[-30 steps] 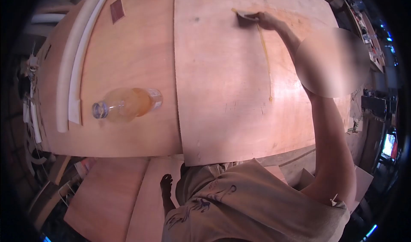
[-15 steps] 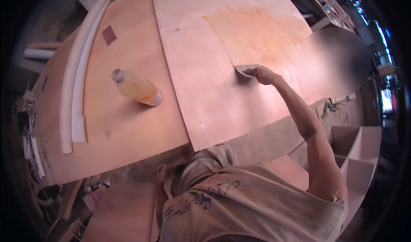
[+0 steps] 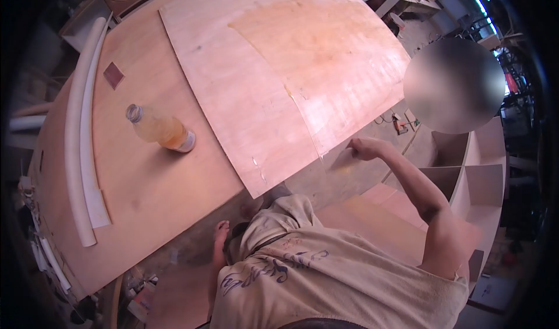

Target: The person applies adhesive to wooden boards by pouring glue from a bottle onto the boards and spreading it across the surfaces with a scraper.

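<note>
My right hand (image 3: 368,149) is closed on a flat scraper (image 3: 342,161), held just off the front edge of a pale plywood sheet (image 3: 218,90). The scraper is blurred by motion. A wet, amber film of liquid (image 3: 314,43) covers the right part of the sheet, and a line of it runs down to the front edge. Low beside my body hangs my left hand (image 3: 221,231), with loosely bent fingers and nothing seen in it. A clear bottle (image 3: 163,130) part full of amber liquid stands on the left board.
The sheet lies on a larger wooden board (image 3: 140,183). Long pale rolls (image 3: 81,131) and a small dark red square (image 3: 113,75) lie on its left. An open wooden shelf unit (image 3: 460,166) stands at the right, near tools on the floor (image 3: 402,122).
My right hand has drawn the scraper toward me, from the middle of the sheet past its front edge. The wet film now reaches that edge. My view has shifted to the right.
</note>
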Demonstrator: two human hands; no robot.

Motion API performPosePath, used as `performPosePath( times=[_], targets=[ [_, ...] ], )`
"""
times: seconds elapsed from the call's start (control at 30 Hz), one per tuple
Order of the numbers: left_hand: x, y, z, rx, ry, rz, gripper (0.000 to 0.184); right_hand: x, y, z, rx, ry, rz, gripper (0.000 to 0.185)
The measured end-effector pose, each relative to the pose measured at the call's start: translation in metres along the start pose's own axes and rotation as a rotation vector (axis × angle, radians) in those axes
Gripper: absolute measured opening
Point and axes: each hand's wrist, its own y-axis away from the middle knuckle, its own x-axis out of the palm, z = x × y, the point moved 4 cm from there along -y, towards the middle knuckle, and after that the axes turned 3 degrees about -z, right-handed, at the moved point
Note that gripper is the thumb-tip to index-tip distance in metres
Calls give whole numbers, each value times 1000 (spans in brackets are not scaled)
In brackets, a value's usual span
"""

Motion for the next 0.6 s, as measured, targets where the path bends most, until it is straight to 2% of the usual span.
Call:
performPosePath(
  times=[0.03, 0.07, 0.13, 0.17, 0.2, 0.27, 0.3, 0.37, 0.4, 0.43, 0.5, 0.57, 0.6],
  targets=[
    [-4, -1, 2, -14, 40, -39, 38, -5, 1, -4, 37, -13, 54, 51],
    [-4, -3, -3, -27, 91, -84, 39, -32, 2, -1, 12, -79, -90, 44],
    [-15, -17, 10, -10, 275, 35, 40, -88, 11, 8, -53, -219, -349, 30],
    [-21, -17, 17, -7, 353, 94, 40, -116, -2, 7, -290, -368, -371, 22],
    [-22, -12, 19, -35, 309, 7, 39, -154, -5, 33, -365, -384, -583, 18],
    [-18, 7, 12, -96, 220, -164, 36, -221, -39, 58, -475, -299, -720, 19],
    [-18, 19, 5, -114, 130, -175, 40, -254, -58, 73, -423, -145, -735, 22],
    [-20, 54, -14, -165, -50, -193, 47, -308, -118, 98, -539, -5, -795, 28],
    [-18, 70, -21, -171, 24, -237, 46, -332, -156, 107, -534, 100, -795, 28],
    [-15, 85, -27, -179, 97, -282, 45, -352, -205, 110, -702, 125, -925, 26],
    [-10, 110, -35, -206, 195, -341, 38, -389, -294, 125, -513, 199, -784, 29],
    [0, 137, -30, -247, 254, -372, 30, -401, -348, 153, -548, 261, -939, 44],
    [5, 153, -20, -299, 247, -383, 29, -400, -374, 159, -621, 154, -924, 41]
  ],
)
